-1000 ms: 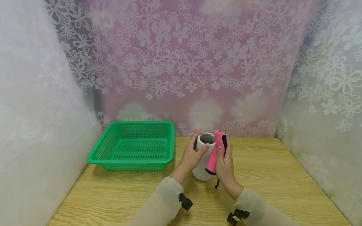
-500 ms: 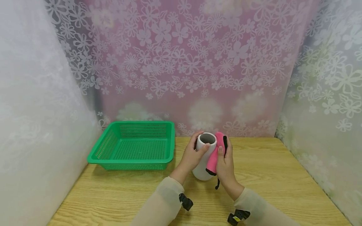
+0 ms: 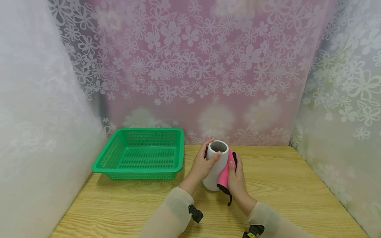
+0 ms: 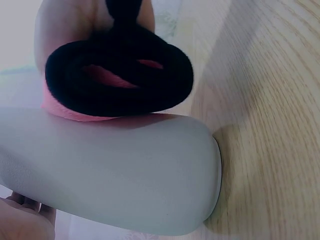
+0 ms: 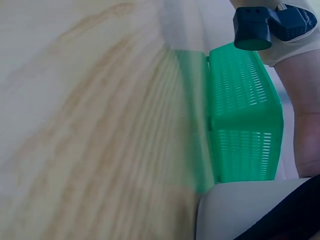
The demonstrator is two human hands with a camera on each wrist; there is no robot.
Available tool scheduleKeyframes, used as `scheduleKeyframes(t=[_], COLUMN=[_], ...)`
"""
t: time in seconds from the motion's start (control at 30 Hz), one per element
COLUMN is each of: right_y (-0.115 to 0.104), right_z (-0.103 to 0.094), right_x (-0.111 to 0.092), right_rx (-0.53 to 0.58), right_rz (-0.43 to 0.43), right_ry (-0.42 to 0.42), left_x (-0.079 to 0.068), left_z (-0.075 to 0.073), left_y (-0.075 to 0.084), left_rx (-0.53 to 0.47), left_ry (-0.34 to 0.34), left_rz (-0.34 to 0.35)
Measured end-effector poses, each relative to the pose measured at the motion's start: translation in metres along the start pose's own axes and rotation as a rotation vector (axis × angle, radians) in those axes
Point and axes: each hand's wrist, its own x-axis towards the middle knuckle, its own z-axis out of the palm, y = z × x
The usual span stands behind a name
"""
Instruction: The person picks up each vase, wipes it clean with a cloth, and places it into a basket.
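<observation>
A tall white vase (image 3: 212, 176) with an open round mouth stands upright on the table. My left hand (image 3: 200, 166) grips it near the top, thumb over the front below the rim and fingers round its left side. In my right hand (image 3: 237, 181) is a folded pink cloth (image 3: 224, 178) with black edging and a dangling black cord, pressed against the vase's right side. The left wrist view shows the cloth's rolled black edge (image 4: 175, 85) lying along the vase wall (image 4: 125, 172). Most right-hand fingers are hidden behind the cloth.
A green perforated plastic basket (image 3: 138, 171) sits to the left on the wooden table (image 3: 282, 188). Behind the table hangs a pink flowered curtain (image 3: 202, 82), with pale sheets at both sides.
My right hand has slid the pink cloth down along the vase's right side, towards me. The left hand and the vase stay about where they were.
</observation>
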Motion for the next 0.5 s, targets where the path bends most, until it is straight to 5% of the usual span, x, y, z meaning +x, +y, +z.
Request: scheduleKeyframes(t=[0.5], right_y=[0.0052], right_z=[-0.0014], right_x=[-0.0022], right_rx=[-0.018], right_rz=[0.117], right_ry=[-0.016], left_x=[0.0013], left_z=[0.0006], left_y=[-0.0086], left_rx=[0.022], left_ry=[0.024], left_rz=[0.022])
